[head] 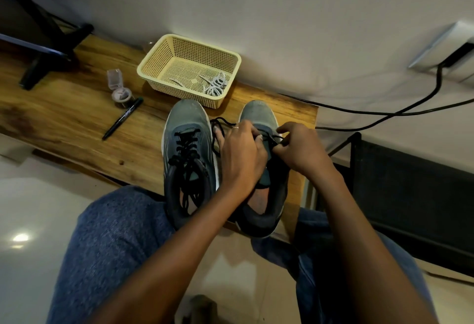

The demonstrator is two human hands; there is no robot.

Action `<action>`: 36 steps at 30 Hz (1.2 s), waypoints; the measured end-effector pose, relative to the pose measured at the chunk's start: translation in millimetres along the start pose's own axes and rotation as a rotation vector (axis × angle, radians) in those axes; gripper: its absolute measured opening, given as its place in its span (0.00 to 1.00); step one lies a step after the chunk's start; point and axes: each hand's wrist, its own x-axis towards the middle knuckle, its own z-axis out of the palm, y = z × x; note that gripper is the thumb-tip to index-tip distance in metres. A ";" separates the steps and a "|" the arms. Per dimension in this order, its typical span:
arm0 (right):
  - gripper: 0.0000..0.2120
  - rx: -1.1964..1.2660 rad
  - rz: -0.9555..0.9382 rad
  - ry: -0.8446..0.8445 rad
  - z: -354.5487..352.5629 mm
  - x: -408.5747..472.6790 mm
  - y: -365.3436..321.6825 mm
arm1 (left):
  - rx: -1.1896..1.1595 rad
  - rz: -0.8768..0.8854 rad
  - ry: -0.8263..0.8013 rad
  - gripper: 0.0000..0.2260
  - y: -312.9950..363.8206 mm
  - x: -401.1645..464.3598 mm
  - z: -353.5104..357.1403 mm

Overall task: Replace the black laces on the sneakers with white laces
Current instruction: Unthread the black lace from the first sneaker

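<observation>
Two sneakers sit on the counter. In the head view we see the left hand gripping the right sneaker to steady it while the right hand pinches its black lace; white laces wait in the basket.

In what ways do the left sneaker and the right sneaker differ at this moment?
The left sneaker keeps its black lace criss-crossed through the eyelets; on the right sneaker the black lace hangs loose. No hand touches the left sneaker; the left hand and right hand work on the right sneaker, pinching its lace. Both are grey-blue and rest on the wooden table.
</observation>
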 end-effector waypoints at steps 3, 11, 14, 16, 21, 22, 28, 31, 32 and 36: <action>0.26 0.107 0.111 -0.012 -1.4 1.9 1.2 | -0.184 -0.106 -0.010 0.04 2.1 0.8 -3.0; 0.17 0.107 0.166 -0.055 -6.8 2.5 1.5 | -0.483 -0.226 0.263 0.01 7.0 4.4 -6.7; 0.15 0.087 0.160 -0.044 -6.4 1.8 2.1 | -0.393 -0.139 0.221 0.02 6.4 4.4 -8.9; 0.16 0.061 0.132 -0.041 -5.8 1.3 2.0 | -0.173 -0.047 0.077 0.05 6.1 -1.4 -6.1; 0.16 0.004 0.046 -0.052 -6.4 -1.3 1.0 | 0.306 0.147 -0.113 0.17 -1.9 -2.4 -0.7; 0.16 -0.006 0.029 -0.057 -6.8 -1.7 1.2 | 0.354 0.173 -0.111 0.18 -2.9 -0.9 -0.9; 0.14 -0.052 -0.072 -0.090 -9.9 -3.7 3.3 | 0.448 0.253 -0.052 0.10 -2.0 0.0 -0.1; 0.14 -0.051 -0.083 -0.092 -10.0 -3.2 3.4 | 0.383 0.278 -0.010 0.08 -3.2 -1.9 1.7; 0.15 -0.043 -0.078 -0.088 -10.0 -2.8 3.5 | 0.312 0.262 0.017 0.07 -1.9 -2.9 2.0; 0.21 0.020 -0.041 -0.066 -10.1 -0.2 4.2 | -0.143 -0.002 0.130 0.02 2.3 -4.9 4.3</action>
